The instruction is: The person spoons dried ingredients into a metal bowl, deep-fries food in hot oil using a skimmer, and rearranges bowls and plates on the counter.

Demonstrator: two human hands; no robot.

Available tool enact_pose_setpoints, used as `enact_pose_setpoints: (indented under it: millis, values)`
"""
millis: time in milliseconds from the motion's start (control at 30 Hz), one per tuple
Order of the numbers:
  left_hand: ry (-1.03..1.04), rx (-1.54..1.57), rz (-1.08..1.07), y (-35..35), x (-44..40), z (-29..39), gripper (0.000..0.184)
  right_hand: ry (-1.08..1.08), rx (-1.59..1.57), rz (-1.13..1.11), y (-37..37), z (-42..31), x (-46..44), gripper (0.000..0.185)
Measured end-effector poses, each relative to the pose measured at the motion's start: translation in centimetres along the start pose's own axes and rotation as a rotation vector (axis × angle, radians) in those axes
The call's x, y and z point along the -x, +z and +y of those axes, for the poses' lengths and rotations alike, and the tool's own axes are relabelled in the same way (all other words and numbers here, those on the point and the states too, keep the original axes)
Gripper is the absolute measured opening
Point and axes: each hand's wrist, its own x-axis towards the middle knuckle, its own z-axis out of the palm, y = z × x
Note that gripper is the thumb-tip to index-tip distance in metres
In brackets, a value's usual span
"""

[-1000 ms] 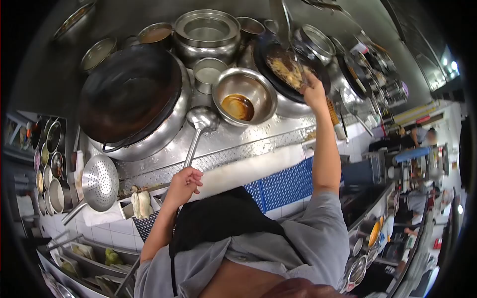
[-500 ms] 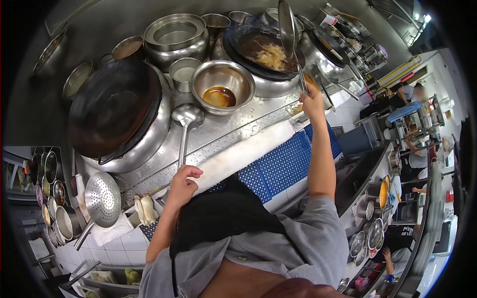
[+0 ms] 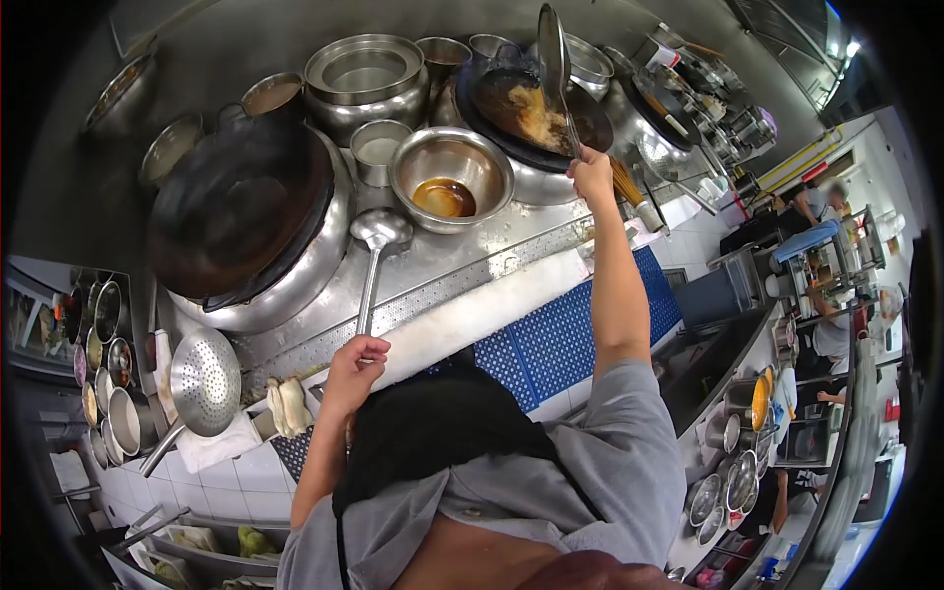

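Observation:
My right hand (image 3: 592, 175) is closed round the handle of a large round metal skimmer (image 3: 554, 59). Its disc is tilted up almost edge-on above a wok (image 3: 598, 126), so any holes are hard to see. Golden fried pieces (image 3: 536, 120) lie in dark oil in that wok. My left hand (image 3: 356, 372) is by the counter's front edge, fingers loosely curled and apart, with nothing visible in them. Just beyond it, the handle of a steel ladle (image 3: 381, 231) ends close to the fingertips; contact is unclear. Nearby stands a steel bowl (image 3: 452, 162) with some brown liquid.
A big dark wok (image 3: 236, 211) sits on the left burner. A perforated skimmer (image 3: 205, 382) rests at the lower left beside folded cloths (image 3: 287, 406). Pots (image 3: 364, 88) line the back. A bamboo brush (image 3: 629, 187) lies right of my right hand. Other people (image 3: 816, 202) are at far right.
My right hand has moved slightly left and up with the skimmer, now nearer the wok. The fried pieces have shifted in the oil. My left fingers have curled a little more. The view has shifted slightly.

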Motion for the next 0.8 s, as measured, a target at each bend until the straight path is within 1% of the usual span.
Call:
enact_pose_setpoints:
  millis: [33, 167, 200, 233, 300, 333, 433, 467, 567, 700, 800]
  values:
    - [-0.008, 0.009, -0.002, 0.0, 0.0, -0.1, 0.025, -0.023, 0.006, -0.005, 0.0, 0.0, -0.1, 0.043]
    - [-0.054, 0.034, -0.039, 0.4, -0.1, 1.0, 0.022, 0.163, -0.110, -0.168, -0.5, 1.2, -0.5, 0.045]
    - [-0.076, 0.054, -0.058, 0.4, -0.1, 1.4, 0.021, 0.124, -0.004, -0.156, -1.0, 0.5, -0.4, 0.045]
    - [-0.096, 0.076, -0.075, 0.4, -0.2, 1.7, 0.021, 0.105, 0.014, -0.141, -1.3, -0.1, -0.3, 0.044]
    - [-0.087, 0.045, -0.074, 0.3, -0.6, 1.4, 0.021, 0.077, 0.049, -0.111, -1.9, -0.7, 0.6, 0.044]
    - [-0.088, 0.028, -0.079, 0.4, -0.7, 1.2, 0.021, 0.061, 0.044, -0.105, -1.9, 0.1, 0.3, 0.042]
    - [0.022, -0.055, -0.098, 0.7, -1.0, 0.7, 0.017, 0.135, -0.014, -0.136, -2.2, 0.9, 1.0, 0.042]
    - [0.023, -0.051, -0.104, 0.8, -0.9, 0.7, 0.017, 0.195, -0.066, -0.191, -2.7, 1.3, 0.9, 0.042]
    - [0.014, -0.045, -0.102, 0.7, -0.8, 0.9, 0.017, 0.209, -0.049, -0.187, -4.8, 0.9, 1.7, 0.044]
    - [-0.013, -0.030, -0.063, 0.1, -0.1, 0.1, 0.019, 0.194, -0.129, -0.078, -5.8, 0.6, 3.6, 0.044]
    - [-0.025, -0.015, -0.067, 0.0, 0.3, -0.2, 0.019, 0.118, -0.104, 0.009, -5.3, 2.0, 3.2, 0.036]
